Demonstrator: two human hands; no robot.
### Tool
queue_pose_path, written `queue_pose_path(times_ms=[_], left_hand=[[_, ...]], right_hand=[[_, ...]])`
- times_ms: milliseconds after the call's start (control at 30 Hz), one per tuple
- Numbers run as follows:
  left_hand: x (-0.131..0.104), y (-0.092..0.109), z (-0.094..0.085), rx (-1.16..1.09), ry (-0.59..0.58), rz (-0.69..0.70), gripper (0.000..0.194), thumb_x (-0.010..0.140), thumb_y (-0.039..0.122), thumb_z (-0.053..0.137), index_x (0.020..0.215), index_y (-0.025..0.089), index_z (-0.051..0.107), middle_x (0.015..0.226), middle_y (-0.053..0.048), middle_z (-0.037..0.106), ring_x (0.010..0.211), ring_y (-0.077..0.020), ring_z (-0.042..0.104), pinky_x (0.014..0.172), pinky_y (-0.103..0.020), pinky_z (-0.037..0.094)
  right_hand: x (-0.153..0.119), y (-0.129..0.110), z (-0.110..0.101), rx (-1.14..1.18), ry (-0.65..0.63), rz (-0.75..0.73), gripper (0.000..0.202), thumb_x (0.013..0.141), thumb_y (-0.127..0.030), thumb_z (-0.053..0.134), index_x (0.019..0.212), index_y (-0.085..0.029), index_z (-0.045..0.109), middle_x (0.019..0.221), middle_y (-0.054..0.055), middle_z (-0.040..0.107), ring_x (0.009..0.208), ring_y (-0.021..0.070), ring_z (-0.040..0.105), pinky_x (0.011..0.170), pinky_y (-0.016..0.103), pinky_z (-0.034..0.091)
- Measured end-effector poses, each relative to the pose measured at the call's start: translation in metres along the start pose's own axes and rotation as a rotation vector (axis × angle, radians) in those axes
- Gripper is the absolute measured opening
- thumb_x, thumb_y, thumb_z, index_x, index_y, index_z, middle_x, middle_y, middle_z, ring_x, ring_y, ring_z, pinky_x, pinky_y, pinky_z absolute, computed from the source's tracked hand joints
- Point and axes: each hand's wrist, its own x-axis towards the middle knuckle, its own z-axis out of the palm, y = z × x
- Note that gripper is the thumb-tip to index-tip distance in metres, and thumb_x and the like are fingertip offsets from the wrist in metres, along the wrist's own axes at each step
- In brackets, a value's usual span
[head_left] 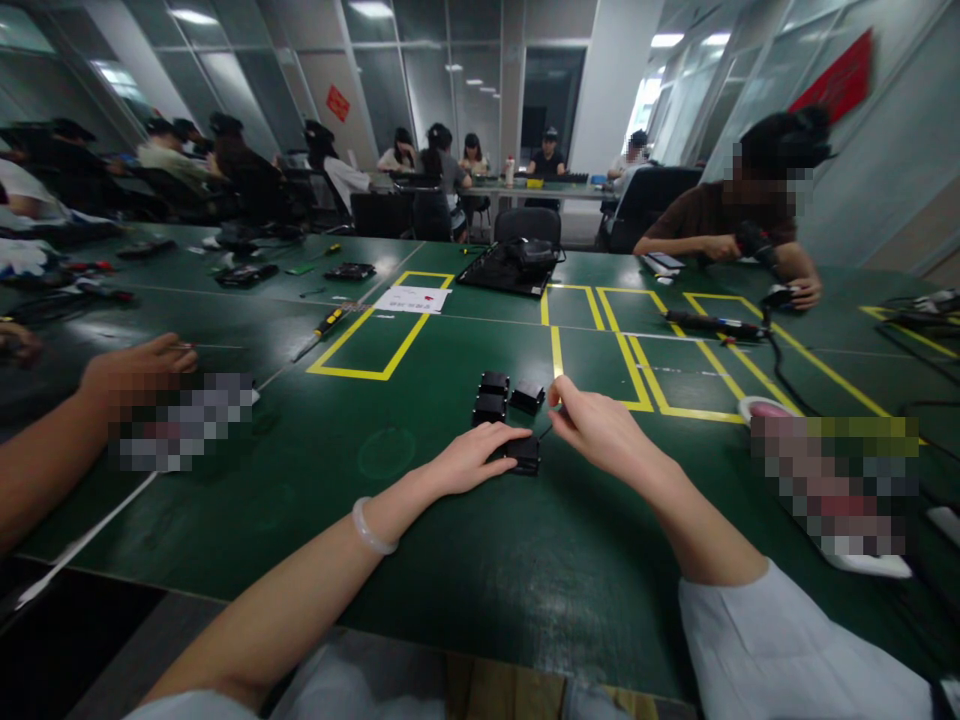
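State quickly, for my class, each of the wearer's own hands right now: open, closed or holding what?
Left hand: closed on a black block, holding it on the green table.
Right hand: closed, pinching a thin dark-shafted tool.

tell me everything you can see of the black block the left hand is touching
The black block is small and boxy, perhaps plastic or metal, with tiny bright spots at its near edge. It lies on the green table, with the left hand on its left and far sides. A thin dark tool at the right hand slants towards it; contact is unclear.
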Motion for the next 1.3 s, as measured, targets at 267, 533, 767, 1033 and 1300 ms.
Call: queue_pose_path(times_ms=[267,533,767,1033,1300], left_hand=[[0.0003,-0.0007,0.0004,0.003,-0.001,-0.001,0.045,0.096,0.036,0.049,0.139,0.028,0.041,0.127,-0.006,0.055,0.113,-0.0228,0.052,0.099,-0.037,0.041],[0.0008,0.0003,-0.0001,0.003,-0.002,0.004,0.045,0.096,0.035,0.048,0.14,0.027,0.04,0.128,-0.006,0.055,0.114,-0.0231,0.052,0.1,-0.038,0.041],[0.0006,-0.0002,0.0003,0.007,-0.003,0.007,0.044,0.096,0.034,0.049,0.139,0.027,0.041,0.128,-0.006,0.055,0.113,-0.0223,0.052,0.099,-0.037,0.041],[0.0006,-0.0004,0.0007,0.011,0.002,0.009,0.045,0.096,0.035,0.048,0.14,0.028,0.04,0.127,-0.006,0.055,0.112,-0.0223,0.052,0.098,-0.037,0.041],[0.0003,-0.0035,0.0024,0.022,0.0,-0.002,0.045,0.096,0.035,0.05,0.14,0.028,0.04,0.124,-0.006,0.056,0.111,-0.0224,0.053,0.097,-0.037,0.042]], right_hand=[[0.0012,-0.0009,0.0011,-0.061,-0.028,0.032,0.018,0.096,-0.033,0.035,0.102,-0.021,0.047,0.072,0.002,0.063,0.061,0.0162,0.055,0.052,0.025,0.022],[-0.0005,0.0023,0.0018,0.009,0.029,-0.02,0.01,0.089,-0.024,0.04,0.097,-0.021,0.046,0.078,0.002,0.064,0.063,0.0144,0.054,0.052,0.025,0.022],[-0.0011,0.0021,-0.0001,-0.004,0.015,-0.033,0.008,0.09,-0.026,0.04,0.093,-0.022,0.047,0.075,0.001,0.062,0.062,0.0138,0.052,0.053,0.025,0.023],[-0.002,0.0028,-0.0044,-0.038,-0.012,0.003,0.015,0.094,-0.031,0.037,0.095,-0.021,0.049,0.07,0.001,0.06,0.06,0.0145,0.051,0.052,0.024,0.023],[-0.0013,0.006,-0.003,-0.033,0.003,0.009,0.017,0.094,-0.033,0.038,0.095,-0.022,0.05,0.07,0.001,0.06,0.06,0.0143,0.051,0.052,0.025,0.022]])
